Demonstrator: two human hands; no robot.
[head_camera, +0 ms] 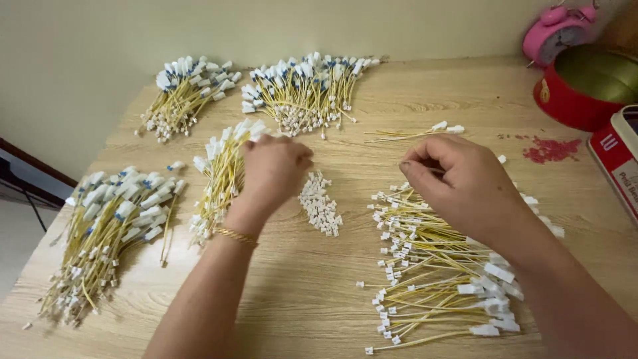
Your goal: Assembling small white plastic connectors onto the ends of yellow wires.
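My left hand (271,174) rests on a bundle of yellow wires with white connectors (219,179), fingers curled over its upper end. My right hand (458,183) hovers over a loose fan of yellow wires (432,266) at the right, thumb and forefinger pinched together; whether a wire is between them I cannot tell. A small heap of white plastic connector housings (320,206) lies between the two hands on the light wooden table (312,292).
More wire bundles lie at front left (106,233), back left (183,93) and back middle (302,90). A few single wires (419,133) lie behind my right hand. A red round tin (585,90), pink alarm clock (555,30) and red box (618,159) stand at right.
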